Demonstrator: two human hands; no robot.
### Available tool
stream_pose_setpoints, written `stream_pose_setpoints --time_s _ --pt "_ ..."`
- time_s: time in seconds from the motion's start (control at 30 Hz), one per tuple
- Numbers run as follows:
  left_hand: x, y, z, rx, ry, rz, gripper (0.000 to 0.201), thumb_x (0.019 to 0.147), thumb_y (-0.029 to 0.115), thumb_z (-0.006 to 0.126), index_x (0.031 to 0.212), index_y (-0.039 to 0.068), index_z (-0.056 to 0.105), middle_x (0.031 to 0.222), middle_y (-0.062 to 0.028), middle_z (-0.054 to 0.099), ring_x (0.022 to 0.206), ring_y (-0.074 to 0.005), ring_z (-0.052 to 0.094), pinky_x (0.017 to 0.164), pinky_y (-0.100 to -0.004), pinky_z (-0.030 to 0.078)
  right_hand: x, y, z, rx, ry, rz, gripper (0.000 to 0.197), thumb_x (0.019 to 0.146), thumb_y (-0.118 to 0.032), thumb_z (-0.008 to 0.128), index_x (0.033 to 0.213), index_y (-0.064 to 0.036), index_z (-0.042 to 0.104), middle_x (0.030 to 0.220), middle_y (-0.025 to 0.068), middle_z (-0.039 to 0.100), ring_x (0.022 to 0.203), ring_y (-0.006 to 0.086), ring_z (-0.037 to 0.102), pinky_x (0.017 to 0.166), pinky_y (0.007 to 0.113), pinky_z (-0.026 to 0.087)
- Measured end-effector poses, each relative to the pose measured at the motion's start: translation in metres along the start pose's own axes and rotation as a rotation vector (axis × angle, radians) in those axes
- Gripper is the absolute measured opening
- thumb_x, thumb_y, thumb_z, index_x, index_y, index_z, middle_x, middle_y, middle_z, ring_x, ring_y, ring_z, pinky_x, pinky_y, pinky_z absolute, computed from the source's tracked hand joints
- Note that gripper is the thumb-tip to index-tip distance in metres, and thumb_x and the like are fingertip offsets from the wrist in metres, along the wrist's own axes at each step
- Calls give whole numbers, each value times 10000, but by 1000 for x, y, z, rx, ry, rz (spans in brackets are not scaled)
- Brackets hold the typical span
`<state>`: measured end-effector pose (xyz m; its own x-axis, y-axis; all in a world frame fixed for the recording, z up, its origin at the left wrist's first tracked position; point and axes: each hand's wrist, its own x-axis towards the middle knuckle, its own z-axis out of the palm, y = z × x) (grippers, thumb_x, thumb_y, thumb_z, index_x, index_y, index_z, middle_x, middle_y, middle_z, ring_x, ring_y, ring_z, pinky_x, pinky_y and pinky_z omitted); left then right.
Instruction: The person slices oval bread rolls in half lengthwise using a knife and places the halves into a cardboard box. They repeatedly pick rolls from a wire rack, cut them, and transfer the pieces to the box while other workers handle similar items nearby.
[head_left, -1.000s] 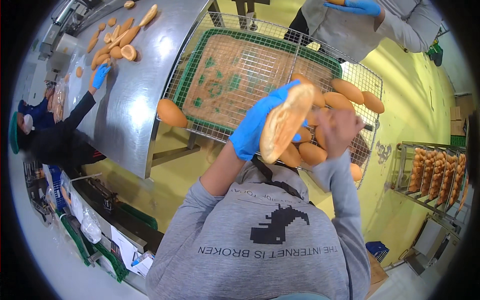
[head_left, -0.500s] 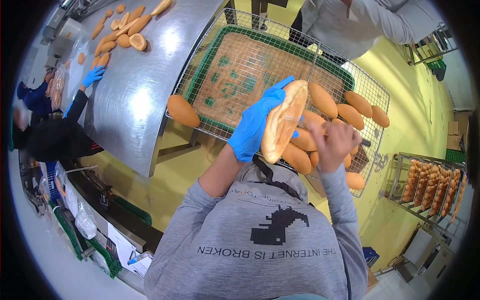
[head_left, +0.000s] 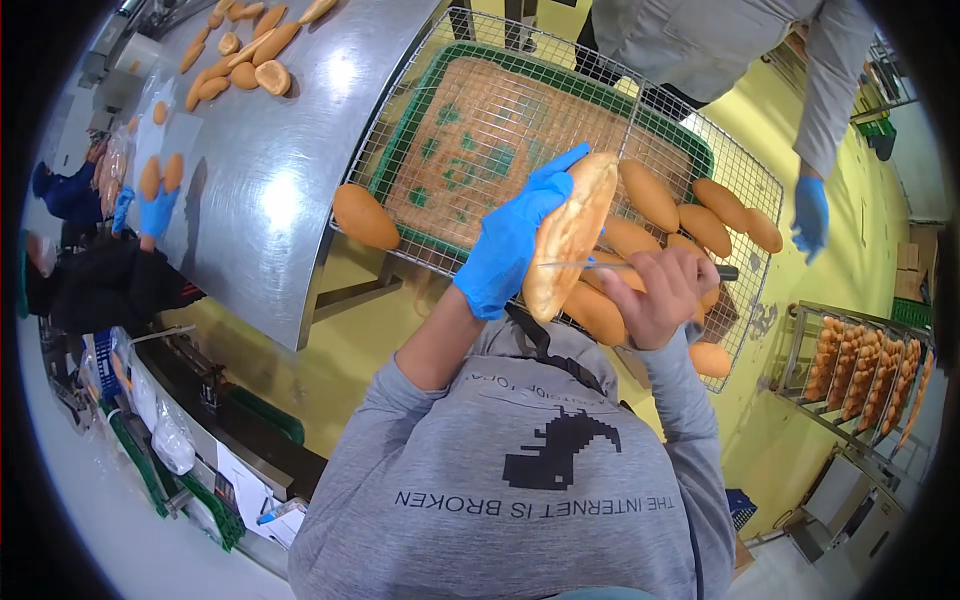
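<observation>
My left hand (head_left: 508,238), in a blue glove, is wrapped round a long bread roll (head_left: 583,225). The roll's pale cut side faces up. In my bare right hand (head_left: 662,292) is a knife (head_left: 729,272) with a dark handle. Its thin blade lies across the roll's lower half, the tip over the pale face. I cannot tell how deep the blade sits. Below and right of the roll, several whole rolls (head_left: 648,196) lie on a wire rack (head_left: 632,118), partly hidden by my right hand.
Beneath the rack is a green crate (head_left: 397,150) with crumbs. One roll (head_left: 366,217) sits at the rack's left corner. A steel table (head_left: 330,130) holds more bread. Across the rack stands a person with a blue-gloved hand (head_left: 809,220); another works at left. A bread trolley (head_left: 800,345) stands right.
My right hand has shifted slightly and the knife blade shows clearly over the roll. Opposite, the person's arm has come down beside the rack. At left, a person's gloved hand now holds two rolls.
</observation>
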<state>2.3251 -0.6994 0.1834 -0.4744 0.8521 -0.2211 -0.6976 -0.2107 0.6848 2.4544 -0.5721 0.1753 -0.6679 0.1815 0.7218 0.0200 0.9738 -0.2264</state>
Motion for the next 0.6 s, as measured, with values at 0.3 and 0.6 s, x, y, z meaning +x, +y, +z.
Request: stream_pose_setpoints --time_s 0.3,0.6 --pt "-5 0 12 367 132 185 492 926 218 401 1381 36 349 1402 -78 370 1252 -184 381 1048 -304 288 12 24 0 -172 40 50 257 685 -310 765 706 -121 591 625 -28 523 658 149 494 747 309 267" --pt "-5 -6 14 228 83 176 489 924 194 402 1375 13 347 1402 -86 368 1270 -179 357 1074 -297 238 14 28 2 -201 28 137 209 703 -263 753 699 -124 598 659 -31 553 672 138 493 771 297 266"
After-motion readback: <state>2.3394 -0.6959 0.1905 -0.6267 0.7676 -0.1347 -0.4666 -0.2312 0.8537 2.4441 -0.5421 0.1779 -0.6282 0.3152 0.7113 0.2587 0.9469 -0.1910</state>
